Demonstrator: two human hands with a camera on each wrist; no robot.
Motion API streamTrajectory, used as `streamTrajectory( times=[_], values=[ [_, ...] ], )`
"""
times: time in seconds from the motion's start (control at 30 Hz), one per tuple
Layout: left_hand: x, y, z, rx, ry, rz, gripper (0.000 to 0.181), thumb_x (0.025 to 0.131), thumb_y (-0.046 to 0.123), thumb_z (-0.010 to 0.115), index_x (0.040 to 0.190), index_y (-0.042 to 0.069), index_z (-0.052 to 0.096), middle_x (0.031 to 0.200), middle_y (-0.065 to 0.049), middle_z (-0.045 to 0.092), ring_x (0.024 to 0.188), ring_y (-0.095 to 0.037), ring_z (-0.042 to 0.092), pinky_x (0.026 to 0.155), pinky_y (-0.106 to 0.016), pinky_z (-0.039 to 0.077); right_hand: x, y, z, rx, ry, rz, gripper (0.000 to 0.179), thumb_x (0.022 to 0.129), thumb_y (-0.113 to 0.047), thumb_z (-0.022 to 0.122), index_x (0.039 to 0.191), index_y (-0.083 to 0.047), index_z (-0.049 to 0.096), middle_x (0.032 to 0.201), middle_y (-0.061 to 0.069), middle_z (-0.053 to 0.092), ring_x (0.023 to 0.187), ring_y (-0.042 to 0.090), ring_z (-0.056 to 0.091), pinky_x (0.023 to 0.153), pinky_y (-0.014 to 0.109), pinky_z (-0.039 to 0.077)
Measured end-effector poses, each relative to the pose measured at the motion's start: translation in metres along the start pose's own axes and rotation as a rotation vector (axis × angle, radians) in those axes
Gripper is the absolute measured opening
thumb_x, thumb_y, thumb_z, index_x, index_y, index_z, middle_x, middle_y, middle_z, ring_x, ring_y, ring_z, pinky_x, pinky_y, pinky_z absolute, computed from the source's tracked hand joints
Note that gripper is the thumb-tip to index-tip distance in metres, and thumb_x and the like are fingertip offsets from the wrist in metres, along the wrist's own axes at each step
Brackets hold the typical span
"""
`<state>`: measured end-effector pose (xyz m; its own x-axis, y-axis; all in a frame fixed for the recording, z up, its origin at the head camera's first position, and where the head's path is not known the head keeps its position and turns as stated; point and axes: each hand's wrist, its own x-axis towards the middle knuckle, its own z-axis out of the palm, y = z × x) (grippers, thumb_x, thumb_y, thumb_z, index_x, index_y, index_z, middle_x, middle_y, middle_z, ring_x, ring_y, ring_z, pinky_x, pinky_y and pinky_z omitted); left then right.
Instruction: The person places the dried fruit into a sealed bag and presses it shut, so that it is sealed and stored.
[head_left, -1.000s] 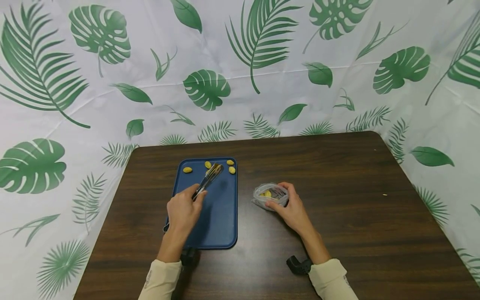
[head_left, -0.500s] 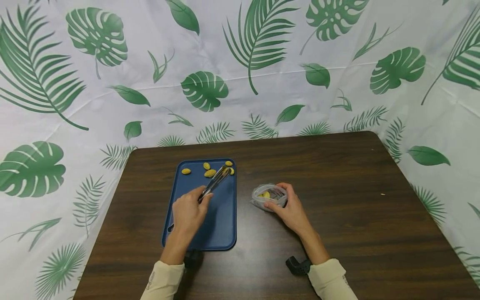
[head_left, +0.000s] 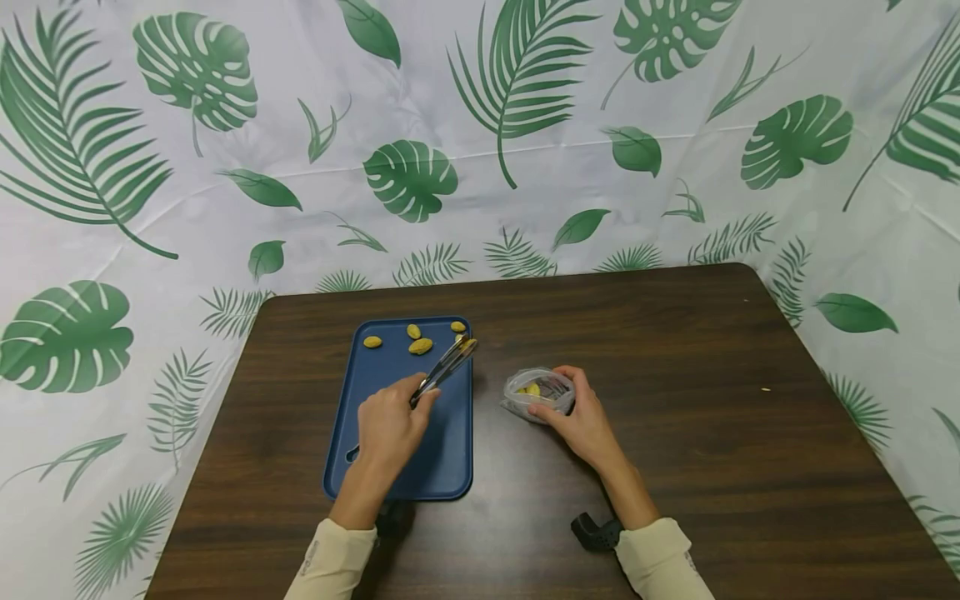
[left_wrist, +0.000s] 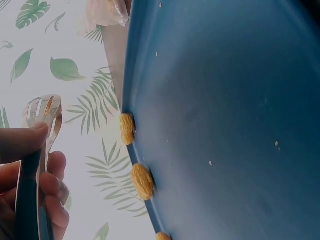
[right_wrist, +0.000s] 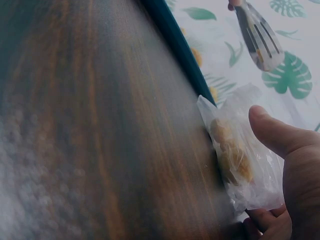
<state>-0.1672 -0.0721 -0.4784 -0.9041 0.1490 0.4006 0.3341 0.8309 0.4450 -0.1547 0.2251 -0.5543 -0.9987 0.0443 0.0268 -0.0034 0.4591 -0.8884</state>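
Observation:
In the head view my left hand (head_left: 392,425) grips metal tongs (head_left: 444,367) over the blue tray (head_left: 375,392). Their slotted tips reach the tray's right edge, and a yellow-brown bit shows between them. Several peanut-shaped yellow-brown pieces (head_left: 420,346) lie along the tray's far end; the left wrist view shows one piece (left_wrist: 142,181) close, with a wrinkled surface. To the right of the tray, my right hand (head_left: 585,425) holds a clear plastic bag (head_left: 517,406) by its open rim, thumb in front. More pieces (right_wrist: 231,152) lie inside the bag, seen through its side.
All this stands on a dark wood-grain table (head_left: 675,358). A small pale crumb (head_left: 766,389) lies toward its right side. A leaf-printed white cloth (head_left: 555,183) hangs behind. Under my right wrist sits a black strap mount (head_left: 596,531).
My left hand has carried the tongs rightward across the tray, from above the middle pieces to its right edge. My right hand and the bag have stayed nearly still.

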Motion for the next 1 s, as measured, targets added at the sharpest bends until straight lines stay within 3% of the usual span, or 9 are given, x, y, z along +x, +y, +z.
streamTrajectory(
  times=[0.57,1.0],
  values=[
    [0.000,0.010,0.003,-0.031,-0.017,0.047,0.015,0.089,0.020,0.081,0.083,0.012,0.070,0.061,0.003,0.056,0.049,-0.008,0.038,0.046,-0.025,0.029,0.002,0.000,-0.001,-0.010,0.007,-0.013,0.076,0.083,-0.041,0.086,0.142,-0.016,0.045,0.129,0.015,0.063,0.114,0.032,0.061,0.098,0.050,0.044],
    [-0.002,0.018,0.009,-0.028,-0.043,0.086,0.015,0.089,0.023,0.082,0.097,0.011,0.078,0.071,0.000,0.071,0.051,-0.008,0.049,0.047,-0.028,0.041,0.001,0.000,0.000,-0.022,0.014,-0.006,0.076,0.083,-0.043,0.086,0.142,-0.018,0.045,0.129,0.014,0.062,0.115,0.032,0.060,0.098,0.051,0.044]
  ],
)
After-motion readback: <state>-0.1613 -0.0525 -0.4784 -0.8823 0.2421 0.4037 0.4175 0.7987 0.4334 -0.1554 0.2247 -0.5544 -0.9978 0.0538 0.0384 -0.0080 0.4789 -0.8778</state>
